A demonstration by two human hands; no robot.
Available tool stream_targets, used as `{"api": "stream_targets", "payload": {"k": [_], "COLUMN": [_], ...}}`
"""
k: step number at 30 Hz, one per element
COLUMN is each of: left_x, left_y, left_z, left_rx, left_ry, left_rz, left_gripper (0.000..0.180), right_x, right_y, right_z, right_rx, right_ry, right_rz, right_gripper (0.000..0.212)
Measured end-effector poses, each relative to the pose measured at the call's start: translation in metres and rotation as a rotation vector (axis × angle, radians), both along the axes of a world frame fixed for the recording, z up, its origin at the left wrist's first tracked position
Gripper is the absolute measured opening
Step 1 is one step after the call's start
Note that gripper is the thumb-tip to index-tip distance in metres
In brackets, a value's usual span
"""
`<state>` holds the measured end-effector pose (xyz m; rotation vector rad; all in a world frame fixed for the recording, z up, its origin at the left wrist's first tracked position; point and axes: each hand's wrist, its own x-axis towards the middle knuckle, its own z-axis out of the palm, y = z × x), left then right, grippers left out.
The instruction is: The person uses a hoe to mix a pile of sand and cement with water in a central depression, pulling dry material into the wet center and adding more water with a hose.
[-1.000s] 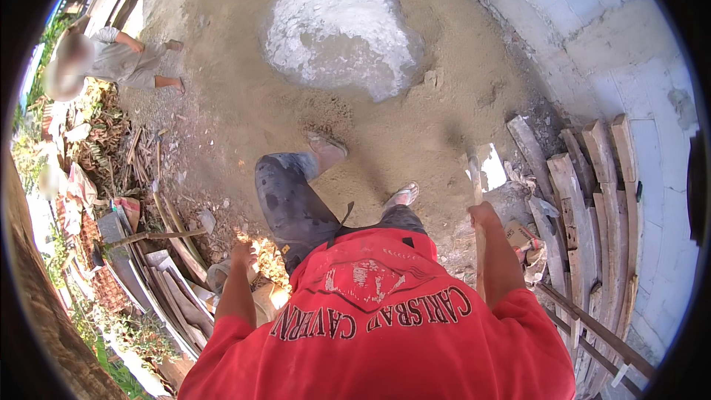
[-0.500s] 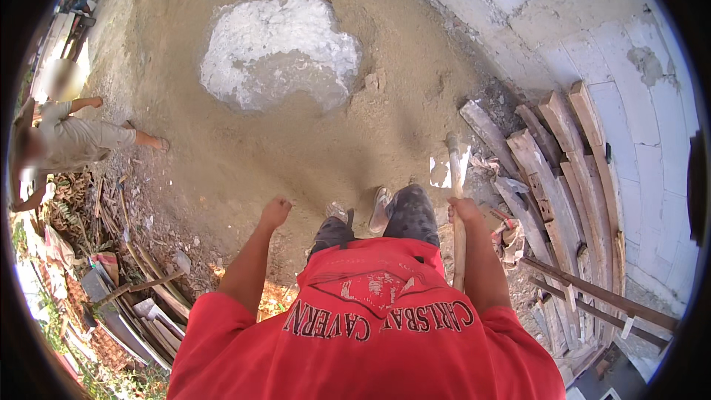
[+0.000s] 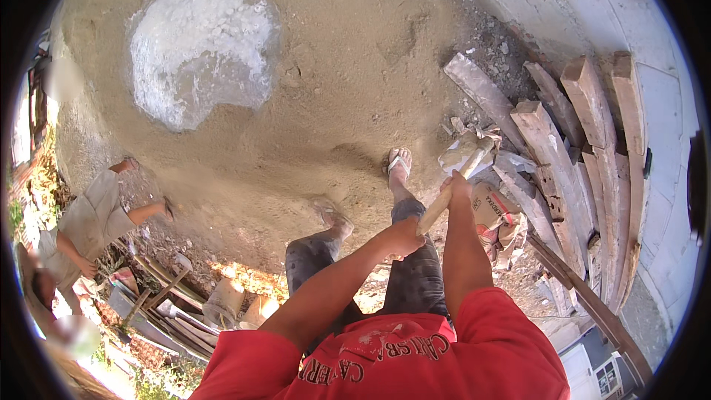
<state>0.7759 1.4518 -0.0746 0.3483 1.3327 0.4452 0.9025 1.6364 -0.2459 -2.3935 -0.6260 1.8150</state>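
A wooden tool handle (image 3: 437,210) slants up to the right in front of my legs. My left hand (image 3: 401,238) is wrapped round its lower end. Higher up, my right hand (image 3: 456,184) grips the same shaft. The handle's upper end (image 3: 484,146) lies over pale crumpled sheeting; what kind of tool head it carries I cannot make out. Ahead to the left, white powder (image 3: 200,48) with a wet-looking grey patch lies on a broad spread of brown sand (image 3: 333,52). My feet, in sandals, stand at the sand's near edge.
Rough wooden beams (image 3: 552,155) are stacked along the pale block wall (image 3: 670,178) at right. A crumpled paper sack (image 3: 492,211) lies by my right arm. At left stands another person in light clothes (image 3: 92,211), near scrap boards (image 3: 167,318).
My left hand has come across and closed on the handle. The handle has swung from upright to a slant. My view has shifted right, and my feet are wider apart.
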Motion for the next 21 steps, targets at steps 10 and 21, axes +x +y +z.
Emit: {"api": "stream_targets", "payload": {"k": [10,21], "left_x": [-0.091,-0.288], "left_y": [0.006,-0.127], "left_z": [-0.11,0.032], "left_rx": [-0.168,-0.286], "left_ry": [-0.049,0.289], "left_rz": [0.146,-0.003], "left_gripper": [0.041,0.04], "right_x": [-0.101,-0.336], "right_y": [0.009,-0.154], "right_z": [-0.135,-0.029], "right_rx": [-0.059,-0.134], "right_ry": [-0.062,0.187], "right_rz": [0.227,-0.019], "right_gripper": [0.017,0.009]}}
